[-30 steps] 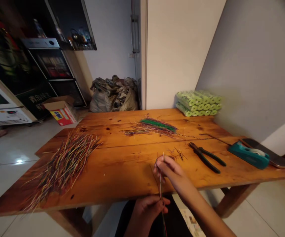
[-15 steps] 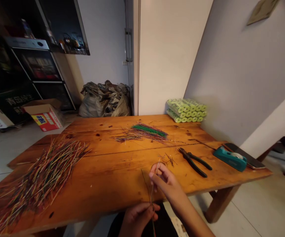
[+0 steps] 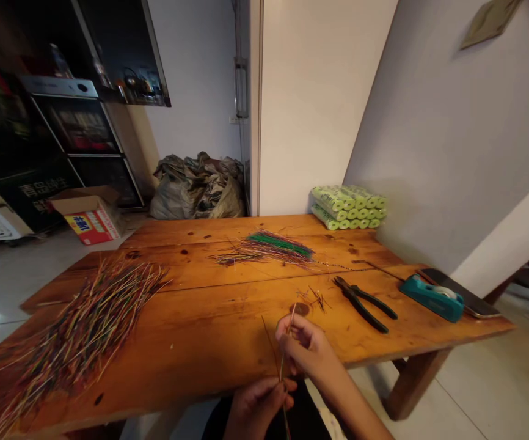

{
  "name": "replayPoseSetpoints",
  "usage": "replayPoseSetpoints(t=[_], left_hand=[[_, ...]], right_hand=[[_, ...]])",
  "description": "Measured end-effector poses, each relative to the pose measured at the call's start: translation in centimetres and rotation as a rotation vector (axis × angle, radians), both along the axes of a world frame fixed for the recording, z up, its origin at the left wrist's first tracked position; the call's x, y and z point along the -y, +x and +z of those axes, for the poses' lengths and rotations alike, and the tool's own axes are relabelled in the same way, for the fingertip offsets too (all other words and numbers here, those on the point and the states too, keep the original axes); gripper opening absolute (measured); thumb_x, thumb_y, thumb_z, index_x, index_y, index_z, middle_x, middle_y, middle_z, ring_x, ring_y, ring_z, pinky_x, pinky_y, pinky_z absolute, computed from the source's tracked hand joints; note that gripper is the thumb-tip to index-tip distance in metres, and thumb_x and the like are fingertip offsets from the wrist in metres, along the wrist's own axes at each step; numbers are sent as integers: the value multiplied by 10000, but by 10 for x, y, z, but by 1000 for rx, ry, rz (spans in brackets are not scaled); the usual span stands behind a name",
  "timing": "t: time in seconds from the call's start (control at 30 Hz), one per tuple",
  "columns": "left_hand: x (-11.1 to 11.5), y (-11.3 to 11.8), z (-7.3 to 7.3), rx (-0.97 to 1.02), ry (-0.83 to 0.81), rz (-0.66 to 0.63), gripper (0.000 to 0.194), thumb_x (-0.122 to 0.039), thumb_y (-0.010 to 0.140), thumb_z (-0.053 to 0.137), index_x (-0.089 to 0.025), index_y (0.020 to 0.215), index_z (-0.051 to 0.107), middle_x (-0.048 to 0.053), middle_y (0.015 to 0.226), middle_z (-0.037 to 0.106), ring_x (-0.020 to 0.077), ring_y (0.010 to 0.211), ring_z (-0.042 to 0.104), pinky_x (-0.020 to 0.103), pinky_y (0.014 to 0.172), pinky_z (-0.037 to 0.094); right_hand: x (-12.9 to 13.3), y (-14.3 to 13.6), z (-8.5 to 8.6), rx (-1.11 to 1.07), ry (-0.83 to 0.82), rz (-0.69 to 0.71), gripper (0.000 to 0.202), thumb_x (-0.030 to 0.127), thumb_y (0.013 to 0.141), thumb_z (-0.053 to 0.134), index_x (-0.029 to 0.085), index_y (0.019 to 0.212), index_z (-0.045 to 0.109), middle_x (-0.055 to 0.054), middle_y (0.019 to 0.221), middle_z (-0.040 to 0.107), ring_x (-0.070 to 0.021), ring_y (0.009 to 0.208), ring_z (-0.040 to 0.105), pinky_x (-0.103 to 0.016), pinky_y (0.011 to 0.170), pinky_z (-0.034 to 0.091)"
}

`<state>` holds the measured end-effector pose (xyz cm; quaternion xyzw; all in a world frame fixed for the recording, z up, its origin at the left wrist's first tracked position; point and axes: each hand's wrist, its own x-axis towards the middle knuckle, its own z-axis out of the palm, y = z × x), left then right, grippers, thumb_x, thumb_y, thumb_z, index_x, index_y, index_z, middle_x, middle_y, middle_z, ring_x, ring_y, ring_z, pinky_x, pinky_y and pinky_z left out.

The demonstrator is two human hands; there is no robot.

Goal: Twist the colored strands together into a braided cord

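Thin wires [image 3: 282, 365] run between my two hands at the table's front edge. My left hand [image 3: 263, 400] is closed in a pinch around the strands, whose lower ends hang down below it. Above it, my right hand [image 3: 302, 342] pinches one light strand between thumb and fingertips, its tip sticking up past the fingers. A second, darker strand [image 3: 269, 337] slants up to the left, free of my right hand. Just beyond my right hand lie several short wire offcuts [image 3: 317, 298]. Black-handled pliers [image 3: 365, 304] rest to the right, jaws pointing away.
A large heap of coloured wires [image 3: 94, 324] covers the table's left side. Farther back lies a bundle of wires with a green middle [image 3: 280, 243]. A teal tape dispenser [image 3: 432, 297] and a dark phone [image 3: 463, 294] sit at right. Green rolls [image 3: 349, 208] are stacked at the back.
My right hand's fingers have closed in more around the light strand. My left hand keeps its pinch in about the same place. The view has shifted slightly.
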<state>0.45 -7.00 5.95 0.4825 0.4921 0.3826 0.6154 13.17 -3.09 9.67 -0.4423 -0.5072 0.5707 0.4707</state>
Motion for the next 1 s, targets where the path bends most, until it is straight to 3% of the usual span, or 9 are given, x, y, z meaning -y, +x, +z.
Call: replayPoseSetpoints(t=[0.17, 0.3, 0.6, 0.73, 0.87, 0.93, 1.0], left_hand=[[-2, 2, -3, 35, 4, 10, 412, -572, 602, 609, -185, 695, 718, 37, 596, 664, 194, 651, 580, 285, 678, 445], [-2, 1, -5, 42, 14, -3, 415, -575, 609, 605, -188, 705, 720, 37, 600, 664, 195, 653, 581, 285, 681, 441], [-5, -2, -7, 15, 37, -32, 407, -558, 658, 570, -201, 779, 723, 38, 683, 680, 214, 747, 595, 289, 735, 416], [-12, -3, -3, 5, 50, -141, 394, -539, 701, 535, -194, 772, 711, 43, 738, 688, 216, 789, 592, 292, 753, 414], [-13, -1, 5, 20, 33, -143, 400, -549, 698, 528, -190, 747, 699, 41, 757, 691, 220, 820, 595, 296, 775, 411], [-11, 0, 7, 28, 44, -110, 394, -553, 683, 542, -189, 694, 691, 39, 754, 691, 219, 823, 594, 291, 783, 410], [-10, 0, 5, 20, 48, -93, 381, -549, 671, 559, -192, 683, 693, 36, 734, 691, 211, 794, 597, 282, 770, 418]], right_hand=[[4, 1, 6, -229, -60, 32, 250, 394, 747, 576, 183, 709, 448, 41, 637, 546, -17, 344, 364, -154, 343, 281], [7, 3, 6, -314, -97, 50, 229, 387, 770, 568, 165, 759, 516, 46, 600, 520, -25, 369, 381, -158, 370, 307], [6, 8, 2, -208, -58, 39, 267, 386, 783, 560, 127, 730, 594, 41, 545, 500, -13, 358, 353, -160, 378, 249], [5, 10, 1, -150, -88, 20, 255, 391, 772, 574, 141, 741, 614, 71, 513, 405, -6, 342, 319, -159, 358, 183], [6, 11, 5, -112, -51, 1, 236, 381, 750, 601, 155, 713, 654, 15, 763, 546, 16, 384, 299, -161, 370, 184], [9, 11, 8, -89, -43, 9, 223, 374, 742, 609, 165, 714, 682, -24, 989, 578, 12, 426, 334, -163, 392, 237], [12, 11, 10, -93, -70, 40, 221, 381, 737, 611, 179, 733, 700, -41, 1073, 581, -16, 478, 401, -170, 430, 308]])
